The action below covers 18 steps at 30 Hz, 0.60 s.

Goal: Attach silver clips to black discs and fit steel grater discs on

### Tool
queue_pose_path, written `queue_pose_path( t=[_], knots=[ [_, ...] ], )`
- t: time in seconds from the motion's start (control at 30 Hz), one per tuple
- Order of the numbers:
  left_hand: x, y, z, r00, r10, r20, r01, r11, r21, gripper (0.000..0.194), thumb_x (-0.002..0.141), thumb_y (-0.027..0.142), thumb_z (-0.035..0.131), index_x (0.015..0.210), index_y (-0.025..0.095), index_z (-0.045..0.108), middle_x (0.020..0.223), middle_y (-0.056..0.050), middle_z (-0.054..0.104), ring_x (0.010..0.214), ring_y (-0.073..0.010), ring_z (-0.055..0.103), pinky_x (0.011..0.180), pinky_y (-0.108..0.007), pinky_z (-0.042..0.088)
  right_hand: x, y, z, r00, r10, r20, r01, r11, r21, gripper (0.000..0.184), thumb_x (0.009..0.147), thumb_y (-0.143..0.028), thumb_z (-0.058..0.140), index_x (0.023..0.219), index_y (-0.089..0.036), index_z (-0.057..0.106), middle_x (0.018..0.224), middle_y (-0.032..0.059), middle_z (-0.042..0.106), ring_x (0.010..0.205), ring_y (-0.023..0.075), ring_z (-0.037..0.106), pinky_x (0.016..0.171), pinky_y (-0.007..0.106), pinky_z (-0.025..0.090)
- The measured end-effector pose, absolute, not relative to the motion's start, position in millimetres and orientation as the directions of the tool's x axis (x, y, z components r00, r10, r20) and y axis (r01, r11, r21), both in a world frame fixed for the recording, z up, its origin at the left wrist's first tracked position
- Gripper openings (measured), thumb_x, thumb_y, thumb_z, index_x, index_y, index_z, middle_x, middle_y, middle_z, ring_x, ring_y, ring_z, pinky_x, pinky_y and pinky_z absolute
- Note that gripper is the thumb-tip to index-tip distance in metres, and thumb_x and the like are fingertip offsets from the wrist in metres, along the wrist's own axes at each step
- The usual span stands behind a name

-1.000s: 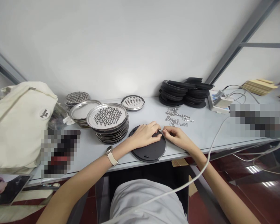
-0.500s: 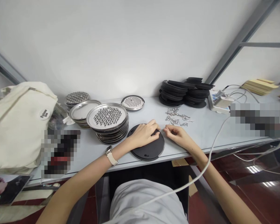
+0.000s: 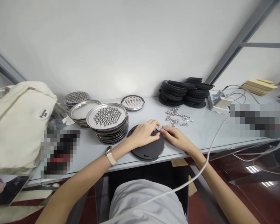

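A black round disc [image 3: 151,150] lies flat at the table's front edge, with a small dark slot near its lower side. Across its top rests my left hand [image 3: 146,133], thumb and fingers curled together at the upper right rim. My right hand [image 3: 175,136] is closed in a pinch on a small shiny wire clip [image 3: 157,128], which sits at that rim between both hands' fingertips. Several similar loose wire clips [image 3: 175,117] lie on the table just beyond my right hand.
Left of the disc stands a stack of metal grater plates [image 3: 107,117], with other plates [image 3: 84,109] behind. A perforated round plate [image 3: 133,102] lies farther back. Black curved parts [image 3: 175,90] are piled by a power strip [image 3: 218,104]. A white cable [image 3: 210,155] crosses my right forearm.
My right hand has moved slightly left, bringing the wire clip closer over the disc's rim. The left hand and the disc stay nearly in place.
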<state>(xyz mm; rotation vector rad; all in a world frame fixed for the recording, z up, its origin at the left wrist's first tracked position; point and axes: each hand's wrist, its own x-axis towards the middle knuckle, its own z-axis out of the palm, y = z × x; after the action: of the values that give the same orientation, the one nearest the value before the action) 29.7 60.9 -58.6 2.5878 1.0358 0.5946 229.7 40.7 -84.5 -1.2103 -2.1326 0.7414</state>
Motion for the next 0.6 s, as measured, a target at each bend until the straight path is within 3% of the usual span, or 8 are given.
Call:
queue_pose_path(
  t=[0.27,0.6],
  knots=[
    [30.8,59.3,-57.4,0.639,0.725,0.256,0.612,-0.681,0.403,0.022,0.085,0.032,0.054,0.103,0.022,0.048,0.093,0.001,0.060,0.078,-0.0159,0.059,0.065,-0.027,0.043,229.6,39.6,-82.2,-0.428,0.883,0.192,0.556,0.425,-0.714,0.037,0.098,-0.041,0.037,0.070,-0.019,0.047,0.068,-0.0001,0.050,0.064,0.0144,0.046,0.064,0.027,0.037],
    [32.7,57.1,-57.7,0.647,0.727,0.230,0.676,-0.687,0.267,0.021,0.089,0.039,0.049,0.100,0.021,0.051,0.099,-0.002,0.059,0.076,-0.0184,0.060,0.064,-0.030,0.044,231.5,39.6,-84.0,-0.417,0.895,0.159,0.538,0.384,-0.750,0.040,0.097,-0.045,0.037,0.068,-0.019,0.044,0.064,-0.0015,0.046,0.061,0.0135,0.043,0.059,0.026,0.035]
  ],
)
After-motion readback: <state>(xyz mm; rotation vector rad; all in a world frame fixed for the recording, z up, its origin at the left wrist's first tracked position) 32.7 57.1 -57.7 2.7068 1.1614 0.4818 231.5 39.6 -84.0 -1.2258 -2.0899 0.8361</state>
